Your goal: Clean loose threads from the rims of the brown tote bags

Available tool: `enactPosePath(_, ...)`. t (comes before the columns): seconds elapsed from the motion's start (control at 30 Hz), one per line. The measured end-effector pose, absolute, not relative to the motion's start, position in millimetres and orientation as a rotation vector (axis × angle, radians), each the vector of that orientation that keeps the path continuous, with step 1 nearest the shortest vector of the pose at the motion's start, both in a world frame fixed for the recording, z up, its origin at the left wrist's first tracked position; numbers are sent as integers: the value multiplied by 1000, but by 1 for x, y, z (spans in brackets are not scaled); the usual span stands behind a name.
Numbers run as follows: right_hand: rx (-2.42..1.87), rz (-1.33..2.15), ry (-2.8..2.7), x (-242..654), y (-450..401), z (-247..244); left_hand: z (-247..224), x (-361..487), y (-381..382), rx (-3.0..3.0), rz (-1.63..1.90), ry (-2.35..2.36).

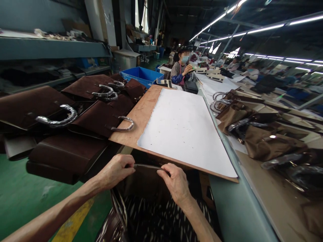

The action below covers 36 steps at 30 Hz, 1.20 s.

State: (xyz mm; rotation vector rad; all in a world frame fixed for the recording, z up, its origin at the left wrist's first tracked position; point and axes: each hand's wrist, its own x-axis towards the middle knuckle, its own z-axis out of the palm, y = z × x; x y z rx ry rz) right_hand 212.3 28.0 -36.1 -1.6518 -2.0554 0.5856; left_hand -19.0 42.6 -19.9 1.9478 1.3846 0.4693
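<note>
Between my two hands stretches the top edge of a dark brown bag (148,181), in front of the near end of the work board. My left hand (117,169) pinches the edge at its left end, thumb against curled fingers. At the right end, my right hand (175,181) grips the same edge between thumb and fingers. The lower part of the bag lies in shadow above a dark cloth with pale streaks (156,218), and I cannot make out where it ends. A white sheet (181,124) covers most of the wooden board (133,114) beyond my hands.
Dark brown handbags (68,151) with plastic-wrapped handles (123,124) are piled at the left. More brown bags (270,141) lie on the green-grey bench (234,198) at the right. Beyond the board are a blue bin (140,74) and a seated person (178,70) in a striped top.
</note>
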Motion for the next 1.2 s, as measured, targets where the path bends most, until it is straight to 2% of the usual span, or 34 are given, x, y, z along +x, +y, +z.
enactPosePath(0.13,-1625,278,-2273,209,30,-32,-20,-17,42,1960,478,1387)
enactPosePath(0.3,-1548,228,-2455,196,33,-27,-20,-17,42,1990,456,1357)
enactPosePath(0.6,-1608,320,-2425,187,35,-22,-23,-16,42,1953,515,1449)
enactPosePath(1.0,-1745,486,-2314,182,36,-14,-26,-9,46,1944,426,1609)
enactPosePath(1.2,-1804,735,-2199,184,40,-10,-31,-11,45,1976,444,1571)
